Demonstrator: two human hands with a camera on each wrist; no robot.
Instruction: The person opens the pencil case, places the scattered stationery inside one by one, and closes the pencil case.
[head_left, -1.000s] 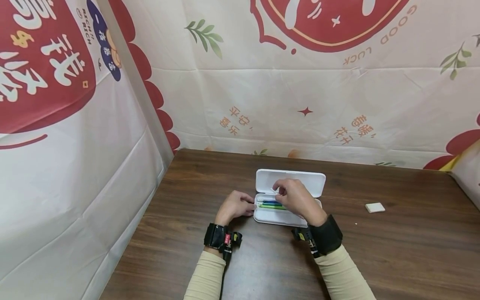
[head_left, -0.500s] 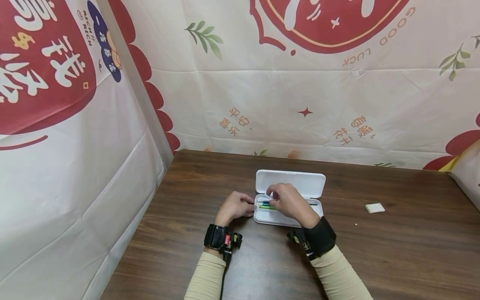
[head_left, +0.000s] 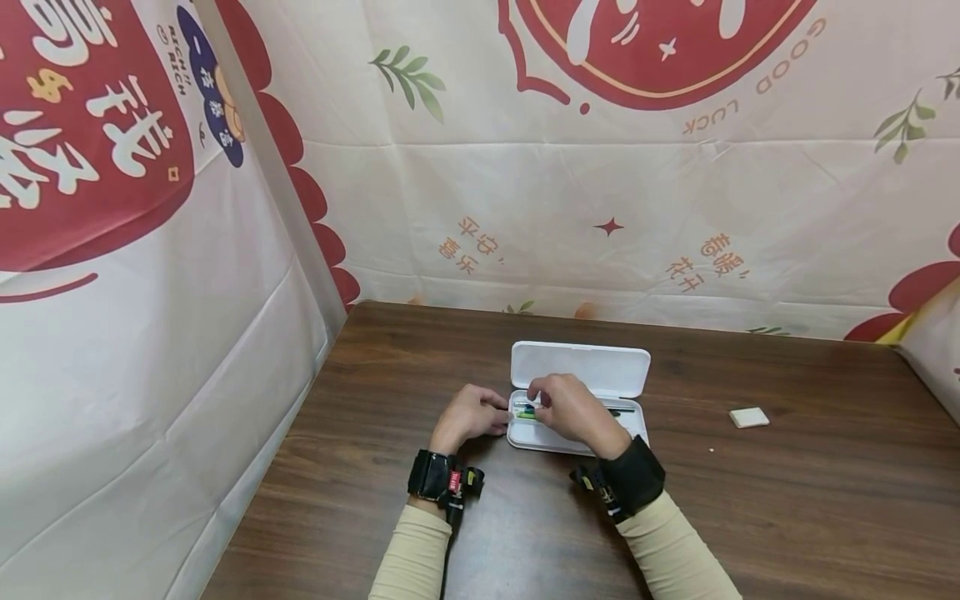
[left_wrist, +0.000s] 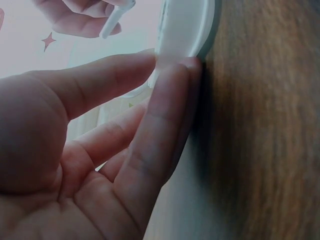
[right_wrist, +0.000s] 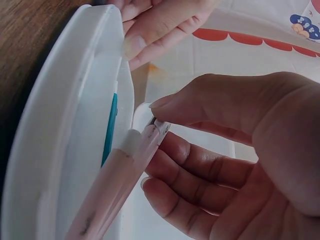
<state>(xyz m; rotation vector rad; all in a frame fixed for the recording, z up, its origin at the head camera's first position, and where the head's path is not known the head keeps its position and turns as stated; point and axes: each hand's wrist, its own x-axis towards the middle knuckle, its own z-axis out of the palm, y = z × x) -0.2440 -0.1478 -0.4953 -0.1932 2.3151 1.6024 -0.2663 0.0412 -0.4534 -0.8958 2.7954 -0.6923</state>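
A white pencil case (head_left: 528,441) lies on the table with its lid (head_left: 577,358) folded back. My left hand (head_left: 467,417) holds its left end, thumb at the rim and fingers against the outer side. Over the tray, my right hand (head_left: 573,412) pinches a slim, pale pinkish pen (right_wrist: 107,192) between thumb and fingers, tilted in the right wrist view. Green and blue pens (head_left: 526,414) lie in the tray, partly covered by that hand. A teal pen (right_wrist: 109,130) shows along the tray in the right wrist view.
A white eraser (head_left: 749,417) lies on the brown table (head_left: 787,500) right of the case, with a tiny white speck nearby. Printed cloth (head_left: 450,183) hangs behind the table and along its left side.
My right hand has moved left along the tray and slightly lower in view, uncovering the case's right part. The left hand has stayed at the left end.
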